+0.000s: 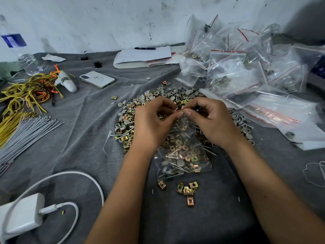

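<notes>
Clear zip bag (182,155) | left hand (153,120), right hand (209,120) pinch its red-striped mouth | bottle label (14,40) blurred

Glossy clear plastic bag (182,155); shiny brass-toned metal clips (187,191); matt grey cloth (84,124).

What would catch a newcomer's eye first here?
At centre, the left hand and right hand pinch the red-striped top of a small clear bag holding clip nuts, grey caps and screws. Beneath it spreads a heap of the same hardware; a pile of clear bags rises at the back right.
</notes>
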`<state>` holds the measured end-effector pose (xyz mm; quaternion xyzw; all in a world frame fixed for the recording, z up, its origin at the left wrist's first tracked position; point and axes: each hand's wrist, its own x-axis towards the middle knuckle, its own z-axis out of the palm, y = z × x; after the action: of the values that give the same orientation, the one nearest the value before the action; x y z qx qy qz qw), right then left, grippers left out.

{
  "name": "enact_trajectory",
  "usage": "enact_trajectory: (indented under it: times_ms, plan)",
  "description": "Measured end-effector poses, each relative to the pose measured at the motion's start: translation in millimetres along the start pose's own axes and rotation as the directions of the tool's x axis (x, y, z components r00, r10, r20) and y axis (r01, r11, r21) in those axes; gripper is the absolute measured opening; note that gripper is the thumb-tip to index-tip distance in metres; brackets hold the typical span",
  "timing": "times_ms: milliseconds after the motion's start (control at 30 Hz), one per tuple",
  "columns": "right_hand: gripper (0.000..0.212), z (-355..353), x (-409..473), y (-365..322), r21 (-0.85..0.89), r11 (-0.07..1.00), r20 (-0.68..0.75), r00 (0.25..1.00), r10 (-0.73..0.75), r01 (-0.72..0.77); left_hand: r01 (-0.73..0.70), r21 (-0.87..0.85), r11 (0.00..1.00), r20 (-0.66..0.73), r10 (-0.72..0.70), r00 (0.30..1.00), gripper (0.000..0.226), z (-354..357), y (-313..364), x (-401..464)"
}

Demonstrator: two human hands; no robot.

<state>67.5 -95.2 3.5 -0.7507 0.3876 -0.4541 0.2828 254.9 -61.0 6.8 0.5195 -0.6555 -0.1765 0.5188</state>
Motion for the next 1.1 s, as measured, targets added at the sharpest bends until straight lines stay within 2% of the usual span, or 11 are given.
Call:
enact_trajectory:
  times_ms: [100,267,367,500,633,867,933,1100]
  plan:
    - [0.005,-4.6,2.2,2.6,0.060,0.997,-0.037,0.998,0.050,-0.047,0.033,-0.015,0.999,-0.012,-0.033,0.999,0.025,-0.6,-1.7,1.1]
    - [0.006,-3.7,1.1,3.4,0.096,0.993,-0.014,0.997,0.073,-0.071,0.062,-0.089,0.994,-0.020,-0.064,0.998,0.032,-1.6,-0.9,1.7]
    - [0.009,-3.1,0.9,2.1,0.100,0.994,0.048,0.998,0.047,-0.052,0.063,-0.126,0.990,0.010,-0.062,0.998,0.025,-2.3,-1.3,1.5]
    - [0.006,-3.5,0.3,1.4,0.149,0.989,0.030,0.999,0.019,-0.023,0.112,-0.113,0.987,0.064,-0.106,0.992,0.026,-1.3,-0.4,0.7]
    - [0.004,-3.1,-0.3,3.0,0.095,0.995,0.078,0.997,0.007,-0.014,0.058,-0.068,0.996,0.155,-0.046,0.987,0.008,-0.4,-0.9,0.1]
    - [0.015,0.5,0.0,5.8,0.056,0.996,0.091,0.994,0.059,-0.064,0.046,-0.014,0.999,0.111,-0.044,0.993,0.002,0.3,-2.5,1.2]
    - [0.015,0.5,1.0,7.3,0.035,0.997,0.047,0.996,0.073,-0.075,0.077,-0.014,0.997,0.081,-0.075,0.994,0.002,1.7,-2.7,1.1]
    - [0.015,-2.0,1.9,10.4,0.103,0.987,-0.020,0.991,0.129,-0.126,0.209,-0.032,0.977,0.046,-0.208,0.977,0.010,0.8,-6.6,3.6]
